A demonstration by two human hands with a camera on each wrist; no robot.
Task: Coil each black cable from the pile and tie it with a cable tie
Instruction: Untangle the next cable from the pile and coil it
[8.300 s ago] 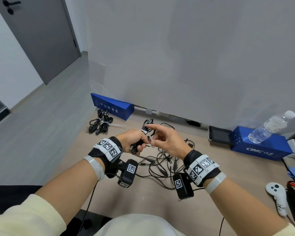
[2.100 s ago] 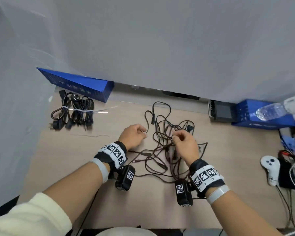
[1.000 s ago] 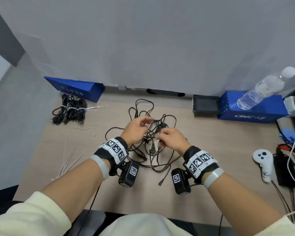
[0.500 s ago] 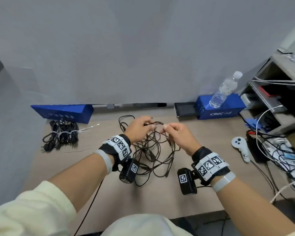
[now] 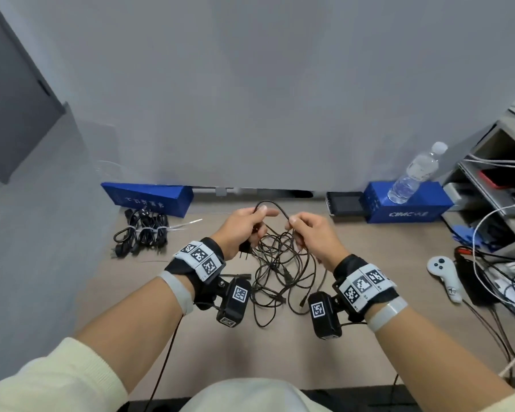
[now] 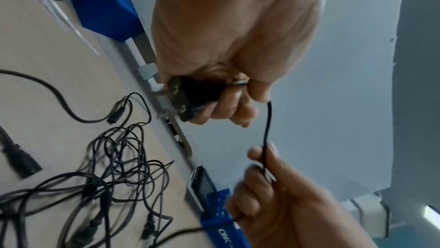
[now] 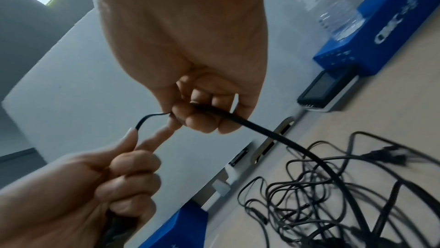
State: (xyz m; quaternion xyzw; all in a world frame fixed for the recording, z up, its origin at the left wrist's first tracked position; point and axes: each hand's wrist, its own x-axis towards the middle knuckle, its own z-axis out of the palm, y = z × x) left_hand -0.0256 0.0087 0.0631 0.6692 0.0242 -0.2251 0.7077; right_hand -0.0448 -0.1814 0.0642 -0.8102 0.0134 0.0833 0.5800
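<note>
1. Left hand [image 5: 244, 227] is curling round a black plug [image 6: 190, 99] in the palm and pinching the cable [image 5: 272, 205] at thumb and forefinger. Right hand [image 5: 309, 236] is gripping the same cable a little further along; its fingers [image 7: 202, 120] are closing round the strand.
2. Both hands are hovering raised above the table [image 5: 369, 263], near each other, with a short arch of cable spanning the gap from 9 o'clock to 3 o'clock.
3. From the right hand the cable is running down toward 6 o'clock into the pile [image 5: 280, 272], which is lying loose and tangled directly under and just nearer the person than the hands.
4. Key relation: the free length is hanging below the right hand, long axis roughly 12-to-6, while the plug end is anchored in the left. Judgement: the right hand is the nearer one for drawing slack up, with the left serving as the fixed point for building loops.
5. Step in hand, likely: freeing one cable from the tangle before coiling; no loops are formed yet.
6. Finished bundles [image 5: 140, 233], tied, are sitting at 10 o'clock beside a blue box [image 5: 149, 197]; a white cable tie [image 5: 188, 223] is lying just right of them, well apart from both hands.
7. Risk: neighbouring strands may be lifting along with this one.
</note>
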